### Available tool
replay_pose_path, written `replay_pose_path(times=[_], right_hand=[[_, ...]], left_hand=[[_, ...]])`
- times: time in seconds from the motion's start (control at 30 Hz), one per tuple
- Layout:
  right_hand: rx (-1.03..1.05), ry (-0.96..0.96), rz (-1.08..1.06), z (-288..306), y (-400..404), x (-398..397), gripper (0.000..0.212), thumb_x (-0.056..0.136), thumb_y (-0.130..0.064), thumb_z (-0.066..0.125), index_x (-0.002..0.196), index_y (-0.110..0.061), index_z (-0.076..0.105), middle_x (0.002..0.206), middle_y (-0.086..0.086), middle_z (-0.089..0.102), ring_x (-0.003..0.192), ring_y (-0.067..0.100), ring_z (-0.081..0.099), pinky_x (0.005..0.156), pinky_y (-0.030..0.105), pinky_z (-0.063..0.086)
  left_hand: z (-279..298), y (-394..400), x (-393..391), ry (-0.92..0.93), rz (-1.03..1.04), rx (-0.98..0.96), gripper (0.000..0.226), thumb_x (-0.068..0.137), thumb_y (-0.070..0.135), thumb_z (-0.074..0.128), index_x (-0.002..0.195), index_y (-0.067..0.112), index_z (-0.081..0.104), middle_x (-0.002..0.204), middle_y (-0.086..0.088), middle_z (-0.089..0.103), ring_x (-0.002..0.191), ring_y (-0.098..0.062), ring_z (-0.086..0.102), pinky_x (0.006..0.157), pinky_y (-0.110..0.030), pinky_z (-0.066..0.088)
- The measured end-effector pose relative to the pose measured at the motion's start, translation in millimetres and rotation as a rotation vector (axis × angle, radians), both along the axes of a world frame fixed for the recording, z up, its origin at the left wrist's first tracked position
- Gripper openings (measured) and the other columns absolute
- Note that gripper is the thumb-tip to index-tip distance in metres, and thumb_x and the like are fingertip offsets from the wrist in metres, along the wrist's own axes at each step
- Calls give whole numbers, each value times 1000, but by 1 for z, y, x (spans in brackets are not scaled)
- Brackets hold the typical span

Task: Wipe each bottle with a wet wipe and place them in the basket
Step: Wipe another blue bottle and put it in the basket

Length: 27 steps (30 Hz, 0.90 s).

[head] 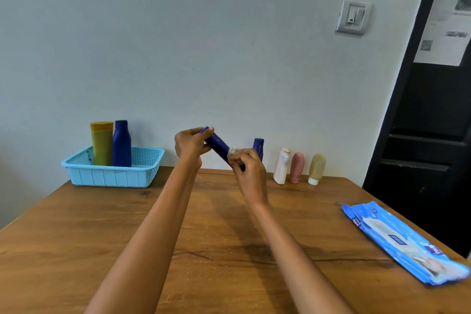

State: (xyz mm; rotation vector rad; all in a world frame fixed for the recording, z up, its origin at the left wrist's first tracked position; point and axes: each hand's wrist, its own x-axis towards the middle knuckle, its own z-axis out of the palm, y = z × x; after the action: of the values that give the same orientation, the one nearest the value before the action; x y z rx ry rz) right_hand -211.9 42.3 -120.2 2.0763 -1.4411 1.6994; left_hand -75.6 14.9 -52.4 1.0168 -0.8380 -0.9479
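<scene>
Two bare forearms reach from the bottom edge out over the wooden worktop [153, 211]. Above its middle, both hands hold a dark blue bottle [216, 146] in the air. Its long axis is tilted, with the upper end up and to the left and the lower end down to the right. The left hand [190, 145] grips the upper end, fingers curled round it, so that end is mostly covered. The right hand [248, 168] pinches a crumpled white wet wipe [232, 152] against the lower part of the bottle, and its fingers hide that end.

At the far left, a light blue basket [112, 173] holds a yellow tube [102, 143] and a blue bottle [121, 144], both upright. Along the far edge to the right, another blue bottle [258, 148] is partly hidden behind the right hand; beside it stand a white bottle [281, 167], a pink bottle [297, 167] and a beige bottle [316, 168]. A blue pack of wipes [402, 239] lies flat near the right edge; its print is hard to read.
</scene>
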Motion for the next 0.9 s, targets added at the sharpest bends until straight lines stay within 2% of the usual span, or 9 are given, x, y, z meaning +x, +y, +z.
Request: replay_pose_path(times=[0.13, 0.2, 0.3, 0.4, 0.47, 0.53, 0.63, 0.77, 0.9], right_hand=[[92, -100, 29, -4, 0, -10, 13, 87, -15, 66, 99, -11, 66, 106, -2, 60, 87, 1, 57, 79, 7, 42], [136, -174, 32, -6, 1, -15, 6, 88, -19, 63, 93, -14, 63, 100, -7, 57, 81, -2, 56, 75, 9, 44], [192, -328, -16, -4, 0, -22, 7, 88, -19, 62, 85, -14, 59, 94, -3, 57, 79, 7, 57, 67, 11, 43], [177, -485, -18, 12, -1, -26, 5, 87, -16, 63, 84, -15, 59, 94, 1, 63, 78, 7, 57, 66, 12, 43], [178, -545, 89, 27, 2, -21, 4, 89, -14, 61, 88, -18, 60, 94, -3, 63, 83, 8, 59, 71, 12, 46], [205, -533, 201, 38, 5, -12, 11, 90, -15, 60, 100, -20, 61, 99, -7, 63, 93, 9, 59, 77, 19, 51], [193, -496, 222, 47, 9, -2, 23, 94, -20, 56, 117, -20, 61, 113, -5, 63, 98, 8, 57, 75, 14, 47], [133, -518, 193, 50, 9, 0, 26, 96, -21, 53, 119, -18, 63, 121, -4, 63, 107, 7, 57, 74, 2, 42], [95, -590, 243, 59, 12, 4, 23, 96, -20, 53, 116, -21, 65, 119, -9, 64, 106, 3, 58, 79, 7, 45]], left_hand=[[2, 1, -1, -16, -8, -8, 40, 75, 14, 77, 111, 4, 62, 106, -15, 65, 94, -30, 67, 81, -38, 58], [2, 2, 0, -9, -25, -17, 37, 76, 12, 77, 109, 4, 62, 106, -15, 64, 95, -29, 67, 80, -36, 58], [2, 3, 4, -26, -74, -36, 36, 78, 10, 75, 111, 2, 62, 106, -15, 64, 92, -28, 67, 77, -34, 58], [5, 6, 2, -168, -190, -94, 31, 82, 7, 70, 111, 1, 62, 103, -15, 65, 84, -24, 67, 71, -31, 58], [6, 9, -5, -274, -261, -128, 30, 85, 6, 67, 113, 2, 61, 100, -14, 65, 85, -22, 66, 68, -30, 58], [6, 12, -13, -341, -311, -156, 31, 87, 7, 65, 117, 3, 60, 101, -11, 65, 85, -19, 65, 63, -28, 58], [7, 13, -16, -398, -351, -208, 35, 88, 9, 64, 122, 5, 58, 103, -9, 65, 88, -16, 65, 63, -25, 58], [10, 15, -12, -484, -427, -274, 41, 88, 9, 63, 128, 8, 52, 109, -7, 64, 95, -18, 64, 69, -25, 59], [10, 19, -14, -533, -535, -302, 35, 89, 7, 61, 122, 12, 49, 100, -1, 66, 91, -13, 65, 67, -21, 57]])
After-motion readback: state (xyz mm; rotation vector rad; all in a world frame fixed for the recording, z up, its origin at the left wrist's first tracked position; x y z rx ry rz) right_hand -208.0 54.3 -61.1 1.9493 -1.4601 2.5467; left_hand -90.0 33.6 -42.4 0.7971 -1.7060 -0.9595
